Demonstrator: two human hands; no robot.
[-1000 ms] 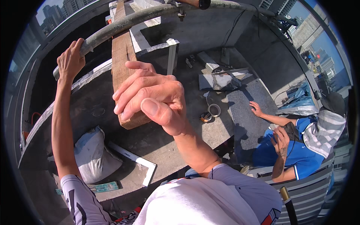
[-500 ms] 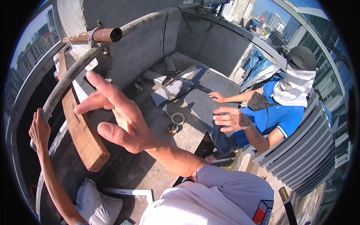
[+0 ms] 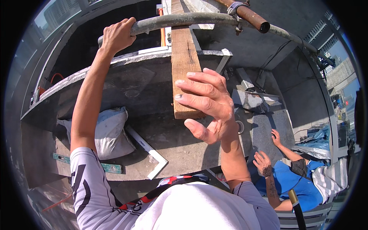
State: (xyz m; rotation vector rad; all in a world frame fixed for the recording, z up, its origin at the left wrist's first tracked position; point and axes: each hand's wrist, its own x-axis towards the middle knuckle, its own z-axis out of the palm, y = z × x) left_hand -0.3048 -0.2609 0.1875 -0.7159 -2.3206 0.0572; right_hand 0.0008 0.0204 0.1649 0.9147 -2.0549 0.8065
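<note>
While left hand (image 3: 118,35) grips pipe (image 3: 172,21), right hand (image 3: 215,106) is wide by timber (image 3: 183,50); concrete (image 3: 188,163) part-sunlit; wall (image 3: 249,50) beyond

Concrete ledge (image 3: 188,165), part sun, part shadow; loose tools and stone on top.
Near left corner: green spirit level (image 3: 111,168), roughly along near edge. Behind it, toward left end, slumped whitish sack (image 3: 112,134). Right of sack, metal square (image 3: 142,145), short leg pointing to near edge. Toward right end: pale ring-shaped roll (image 3: 242,127), partly hidden; grey stone slab (image 3: 268,122). Far right corner: broken stone pieces (image 3: 248,101), pale block (image 3: 244,79).
</note>
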